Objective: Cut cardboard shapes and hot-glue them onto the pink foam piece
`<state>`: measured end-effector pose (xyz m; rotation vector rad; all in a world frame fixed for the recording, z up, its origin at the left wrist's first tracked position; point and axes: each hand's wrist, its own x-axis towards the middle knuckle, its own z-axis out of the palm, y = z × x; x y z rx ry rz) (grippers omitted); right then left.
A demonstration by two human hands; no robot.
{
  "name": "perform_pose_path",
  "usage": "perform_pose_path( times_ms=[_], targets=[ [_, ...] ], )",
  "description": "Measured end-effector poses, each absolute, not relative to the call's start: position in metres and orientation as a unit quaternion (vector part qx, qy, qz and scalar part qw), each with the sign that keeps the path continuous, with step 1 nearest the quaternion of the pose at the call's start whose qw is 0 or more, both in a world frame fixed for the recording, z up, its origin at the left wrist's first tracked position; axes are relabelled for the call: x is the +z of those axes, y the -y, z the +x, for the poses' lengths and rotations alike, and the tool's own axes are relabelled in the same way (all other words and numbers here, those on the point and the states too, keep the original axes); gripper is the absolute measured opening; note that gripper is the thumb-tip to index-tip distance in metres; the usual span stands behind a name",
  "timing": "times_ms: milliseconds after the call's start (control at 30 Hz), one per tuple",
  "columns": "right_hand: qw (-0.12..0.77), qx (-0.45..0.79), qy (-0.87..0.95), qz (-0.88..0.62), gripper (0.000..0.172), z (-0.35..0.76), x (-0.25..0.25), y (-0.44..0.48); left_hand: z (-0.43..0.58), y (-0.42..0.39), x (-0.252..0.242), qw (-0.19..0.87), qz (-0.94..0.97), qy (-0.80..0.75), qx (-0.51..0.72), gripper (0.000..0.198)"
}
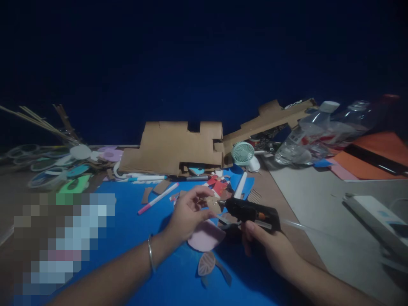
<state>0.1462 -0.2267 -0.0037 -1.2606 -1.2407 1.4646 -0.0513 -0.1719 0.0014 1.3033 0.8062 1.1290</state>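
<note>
Between the thumb and fingers of my left hand is a small tan cardboard piece. My right hand is wrapped round a black glue gun, whose tip points left and is at the cardboard piece; whether they touch is unclear. A clear glue stick trails from the gun's back. Under my left hand a pale pink round piece lies on the blue sheet. Nearer to me is a small leaf-shaped piece with pale lines.
Behind my hands stand a large cardboard piece and a mint fan. A pink-capped marker lies at the left of the scraps. Clear plastic bottles and orange paper are at the right; sticks are far left.
</note>
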Motion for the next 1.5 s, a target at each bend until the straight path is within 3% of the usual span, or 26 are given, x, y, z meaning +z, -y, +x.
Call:
perform_pose_path(
  times_ms=[233, 400, 1500],
  targets=[
    [0.399, 0.584, 0.51, -0.489, 0.044, 0.149, -0.005, 0.227, -0.051, 0.172, 0.0, 0.591, 0.506, -0.372, 0.506, 0.033],
    [0.447, 0.592, 0.492, -0.456, 0.034, 0.15, -0.011, 0.227, -0.052, 0.171, -0.002, 0.591, 0.499, -0.378, 0.51, 0.035],
    [0.449, 0.62, 0.476, -0.433, 0.035, 0.15, -0.017, 0.227, -0.054, 0.171, -0.004, 0.615, 0.492, -0.379, 0.487, 0.036]
  ],
)
